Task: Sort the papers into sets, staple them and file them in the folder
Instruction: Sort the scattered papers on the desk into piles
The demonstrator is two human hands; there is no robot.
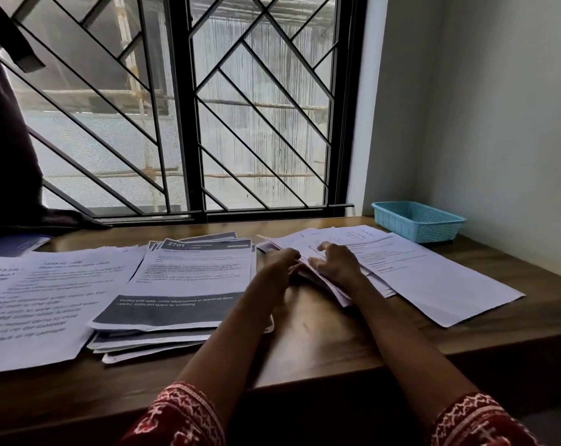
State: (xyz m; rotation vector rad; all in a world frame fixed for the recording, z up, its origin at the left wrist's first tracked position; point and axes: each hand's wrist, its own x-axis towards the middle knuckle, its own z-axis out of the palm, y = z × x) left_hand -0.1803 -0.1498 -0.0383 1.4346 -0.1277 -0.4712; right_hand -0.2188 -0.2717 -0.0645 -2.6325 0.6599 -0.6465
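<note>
Nearest the desk (321, 346) edge, two forearms in red patterned sleeves (182, 416) reach forward over the wood and meet over the right-hand pile. The left hand (280, 263) lies at the pile's left edge, its fingers curled toward the sheets and seemingly pinching the edge of a few of them, though motion blur keeps me from saying how many. The right hand (335, 263) sits just beside it on top of the same loose sheets (334, 292), fingers bent and slightly spread, pressing or gathering the paper; whether the thumb is under the sheets I cannot tell.

That right-hand pile of papers (433, 278) fans away from both hands toward the far right, with its long edges slanting from the near right corner toward the window (189, 107). So the sheets to be sorted lie under and to the right of the fingers, and the right hand is the nearer one to most of it.

To the left, across a strip of bare wood, lies a stack headed 2701 (189, 284), and farther left a wide printed sheet (41, 304); the left hand is nearer to both. The sorting looks only partly done, and I see no stapler.

Farther back, a blue mesh basket (417, 220) stands in the right corner, and what may be a blue folder (15, 244) peeks out at far left under the dark curtain (5, 140).
</note>
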